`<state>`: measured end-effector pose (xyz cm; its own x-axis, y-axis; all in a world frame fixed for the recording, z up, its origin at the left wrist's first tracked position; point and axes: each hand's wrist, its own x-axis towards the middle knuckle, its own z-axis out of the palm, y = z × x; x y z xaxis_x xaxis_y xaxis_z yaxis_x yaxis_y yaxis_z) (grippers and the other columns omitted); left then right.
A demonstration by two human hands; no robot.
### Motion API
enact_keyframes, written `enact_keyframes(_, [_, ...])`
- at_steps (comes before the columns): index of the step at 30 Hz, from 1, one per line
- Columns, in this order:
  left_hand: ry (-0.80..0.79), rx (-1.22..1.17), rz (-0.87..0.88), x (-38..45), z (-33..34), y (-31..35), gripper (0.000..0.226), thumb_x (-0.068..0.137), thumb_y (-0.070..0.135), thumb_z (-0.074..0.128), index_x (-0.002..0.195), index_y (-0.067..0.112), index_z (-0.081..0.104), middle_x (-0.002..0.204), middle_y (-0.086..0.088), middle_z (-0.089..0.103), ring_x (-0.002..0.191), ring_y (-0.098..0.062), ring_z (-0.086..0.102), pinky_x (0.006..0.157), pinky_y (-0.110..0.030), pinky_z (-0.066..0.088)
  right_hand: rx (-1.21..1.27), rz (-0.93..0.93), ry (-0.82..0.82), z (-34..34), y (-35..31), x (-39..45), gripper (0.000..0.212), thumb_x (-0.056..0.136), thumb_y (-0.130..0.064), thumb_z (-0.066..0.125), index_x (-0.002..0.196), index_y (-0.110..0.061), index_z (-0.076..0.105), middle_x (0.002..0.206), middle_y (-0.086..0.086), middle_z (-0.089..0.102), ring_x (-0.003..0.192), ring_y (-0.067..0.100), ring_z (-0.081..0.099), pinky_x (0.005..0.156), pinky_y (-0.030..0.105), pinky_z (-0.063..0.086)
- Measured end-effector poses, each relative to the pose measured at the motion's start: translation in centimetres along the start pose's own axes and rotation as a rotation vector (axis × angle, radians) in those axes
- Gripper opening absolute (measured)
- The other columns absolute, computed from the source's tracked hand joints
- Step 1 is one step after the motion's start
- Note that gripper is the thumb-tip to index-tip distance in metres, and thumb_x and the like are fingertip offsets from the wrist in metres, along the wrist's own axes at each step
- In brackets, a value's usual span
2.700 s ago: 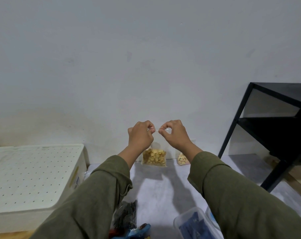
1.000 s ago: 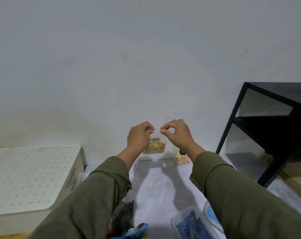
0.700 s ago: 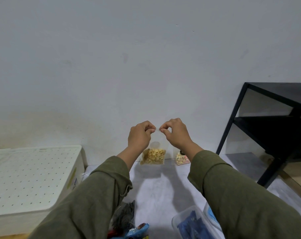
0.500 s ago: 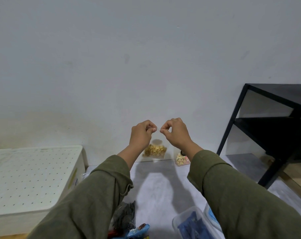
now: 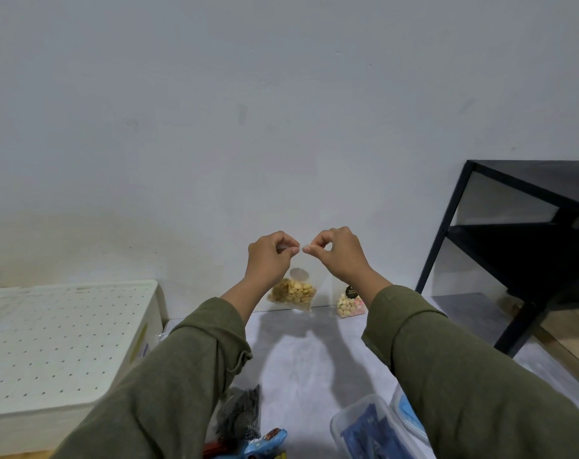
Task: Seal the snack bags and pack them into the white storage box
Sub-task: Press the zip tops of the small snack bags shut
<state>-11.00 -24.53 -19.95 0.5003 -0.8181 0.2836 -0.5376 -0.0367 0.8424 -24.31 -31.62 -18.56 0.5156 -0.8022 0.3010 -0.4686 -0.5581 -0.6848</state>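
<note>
Since half a second earlier, the clear plastic snack bag of golden-yellow biscuits (image 5: 293,291) had swung lower and tilted, so that its filled bottom hung slanted just above the far edge of the pale grey bench (image 5: 301,359) in the centre of the frame; both hands had kept their raised place before the white wall (image 5: 281,94).

The left hand (image 5: 268,256) had its grip closed on the bag's top edge, thumb and curled fingers pinching the strip. The right hand (image 5: 339,251) pinched the same top edge just beside it, thumb and forefinger pressed together, the other fingers curled. The fingertips of the two hands nearly met. Both arms wore olive-green sleeves (image 5: 182,376).

A second small clear bag of pale pink and cream round sweets (image 5: 347,303) stood against the wall just right of the held bag, partly hidden by the right wrist.

At the lower left sat the white storage box (image 5: 49,352), its perforated lid on. Along the bottom edge lay a dark patterned packet (image 5: 240,415), a blue wrapper (image 5: 264,442) and a clear plastic container holding blue packets (image 5: 374,432). A black metal shelf frame (image 5: 513,243) stood at the right.
</note>
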Motion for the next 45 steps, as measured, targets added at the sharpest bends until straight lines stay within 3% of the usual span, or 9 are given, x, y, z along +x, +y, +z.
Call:
enact_keyframes(4, [0.01,0.001,-0.007,0.07,0.18,-0.06,0.006,0.087,0.014,0.064,0.086,0.017,0.069,0.081,0.009,0.065,0.072,0.007,0.055,0.06,0.003,0.039,0.016,0.016,-0.014,0.21,0.55,0.28,0.014,0.086,-0.027,0.063,0.074,-0.022,0.067,0.088,0.002,0.068,0.102,0.023,0.056,0.093,0.042,0.045])
enact_keyframes(8, [0.013,-0.012,0.001,0.09,0.3,-0.11,0.009,0.088,0.01,0.062,0.088,0.015,0.069,0.082,0.008,0.065,0.072,0.007,0.055,0.06,0.005,0.038,0.011,0.045,-0.031,0.36,0.78,0.55,0.016,0.088,-0.021,0.059,0.074,-0.024,0.066,0.09,0.008,0.068,0.096,0.024,0.059,0.089,0.037,0.048])
enact_keyframes(15, [0.011,-0.018,-0.008,0.07,0.28,-0.26,0.01,0.089,0.009,0.061,0.088,0.016,0.068,0.081,0.008,0.064,0.074,0.005,0.056,0.062,0.004,0.039,-0.008,0.0,-0.052,0.24,0.69,0.51,0.011,0.087,-0.02,0.061,0.093,-0.021,0.07,0.093,0.001,0.066,0.101,0.02,0.056,0.091,0.034,0.046])
enact_keyframes(20, [0.001,-0.03,-0.006,0.06,0.04,-0.19,0.01,0.089,0.013,0.061,0.086,0.02,0.068,0.077,0.013,0.063,0.074,0.005,0.056,0.061,-0.001,0.041,-0.04,-0.011,-0.053,0.27,0.63,0.59,0.009,0.085,-0.02,0.064,0.091,-0.022,0.071,0.086,-0.003,0.065,0.104,0.018,0.056,0.093,0.035,0.046])
enact_keyframes(23, [-0.007,-0.049,-0.01,0.01,-0.07,-0.13,0.004,0.087,0.018,0.065,0.087,0.019,0.068,0.075,0.014,0.062,0.072,0.005,0.055,0.06,0.002,0.039,-0.026,-0.011,-0.036,0.23,0.59,0.59,0.006,0.084,-0.02,0.066,0.086,-0.023,0.07,0.082,-0.003,0.064,0.103,0.018,0.056,0.091,0.034,0.046])
enact_keyframes(31, [-0.018,-0.037,-0.022,0.23,0.02,-0.11,0.009,0.085,0.022,0.068,0.092,0.016,0.07,0.078,0.01,0.064,0.072,0.007,0.056,0.059,0.004,0.039,-0.025,-0.024,-0.019,0.32,0.5,0.61,0.014,0.083,-0.019,0.066,0.07,-0.024,0.063,0.071,-0.006,0.06,0.096,0.022,0.056,0.081,0.032,0.045])
enact_keyframes(41, [-0.032,-0.035,-0.027,0.56,0.1,0.02,0.006,0.086,0.019,0.066,0.089,0.019,0.07,0.078,0.013,0.063,0.069,0.006,0.055,0.058,0.004,0.038,0.031,0.0,0.015,0.52,0.43,0.89,0.007,0.086,-0.019,0.064,0.079,-0.017,0.061,0.082,0.003,0.066,0.08,0.018,0.059,0.062,0.017,0.04])
enact_keyframes(45, [-0.049,-0.042,-0.03,0.72,0.03,-0.17,0.006,0.086,0.018,0.066,0.09,0.019,0.07,0.078,0.011,0.064,0.068,0.004,0.055,0.056,0.003,0.038,0.051,0.017,0.032,0.66,0.25,0.98,0.006,0.086,-0.019,0.065,0.086,-0.019,0.059,0.07,-0.004,0.058,0.073,0.014,0.056,0.059,0.016,0.038])
